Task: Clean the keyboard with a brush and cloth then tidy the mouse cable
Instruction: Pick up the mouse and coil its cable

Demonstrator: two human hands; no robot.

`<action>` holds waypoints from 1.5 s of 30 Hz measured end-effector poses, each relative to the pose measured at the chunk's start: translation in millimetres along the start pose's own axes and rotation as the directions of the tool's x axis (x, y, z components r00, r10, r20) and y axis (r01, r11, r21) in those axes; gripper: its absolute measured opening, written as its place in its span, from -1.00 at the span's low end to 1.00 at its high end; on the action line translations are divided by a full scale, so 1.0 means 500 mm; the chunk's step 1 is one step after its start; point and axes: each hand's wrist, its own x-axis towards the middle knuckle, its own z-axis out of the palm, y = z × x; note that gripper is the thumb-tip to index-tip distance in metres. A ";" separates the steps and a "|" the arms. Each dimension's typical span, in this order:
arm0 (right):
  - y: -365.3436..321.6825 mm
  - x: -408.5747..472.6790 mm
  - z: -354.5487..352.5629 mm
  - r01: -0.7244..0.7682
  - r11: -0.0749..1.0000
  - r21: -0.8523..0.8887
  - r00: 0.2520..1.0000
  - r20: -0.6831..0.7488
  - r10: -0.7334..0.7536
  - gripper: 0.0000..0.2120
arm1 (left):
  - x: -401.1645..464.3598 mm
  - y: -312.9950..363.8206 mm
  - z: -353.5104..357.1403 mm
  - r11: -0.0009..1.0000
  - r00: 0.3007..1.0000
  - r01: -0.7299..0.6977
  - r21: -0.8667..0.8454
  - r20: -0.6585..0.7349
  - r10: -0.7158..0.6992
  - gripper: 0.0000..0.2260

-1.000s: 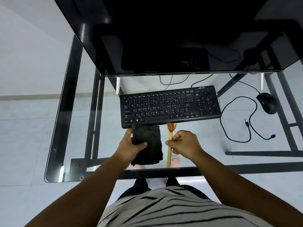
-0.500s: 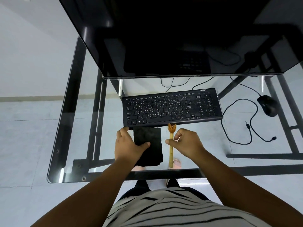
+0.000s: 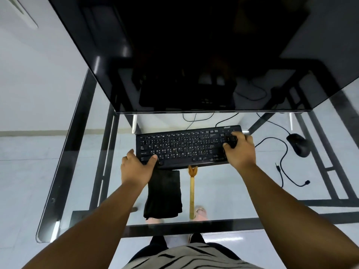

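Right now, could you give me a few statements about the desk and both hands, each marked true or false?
1. The left hand grips the keyboard at its left end. True.
2. The right hand holds the brush. False: the brush lies untouched on the glass desk, and that hand grips the keyboard's right end.
3. The black cloth lies on the desk beside the brush. True.
4. The mouse sits left of the keyboard. False: it sits to the right.
5. The mouse cable is neatly coiled. False: it trails in loose loops.
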 end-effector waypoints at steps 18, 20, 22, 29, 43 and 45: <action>0.080 0.056 -0.056 0.137 0.987 -0.086 0.964 0.242 -0.112 0.12 | 0.020 -0.004 0.013 0.989 0.991 -0.128 0.074 0.056 0.124 -0.28; 0.081 0.053 -0.060 0.144 0.987 -0.068 0.964 0.234 -0.124 0.09 | 0.020 -0.004 0.010 0.989 0.991 -0.123 0.076 0.056 0.119 -0.27; 0.083 0.053 -0.062 0.154 0.987 -0.047 0.964 0.226 -0.140 0.10 | 0.020 -0.003 0.008 0.988 0.990 -0.135 0.070 0.053 0.131 -0.28; 0.074 0.070 -0.067 0.167 0.986 0.008 0.963 0.212 -0.165 0.17 | 0.028 0.013 0.000 0.980 0.982 -0.190 0.062 0.013 0.190 -0.28; 0.048 0.125 -0.056 0.103 0.995 0.016 0.973 0.208 -0.104 0.12 | 0.107 0.063 -0.012 0.959 0.963 -0.268 0.095 0.061 0.263 -0.34; 0.045 0.129 -0.053 0.096 0.995 0.017 0.974 0.204 -0.098 0.11 | 0.114 0.067 -0.011 0.958 0.962 -0.272 0.087 0.056 0.267 -0.37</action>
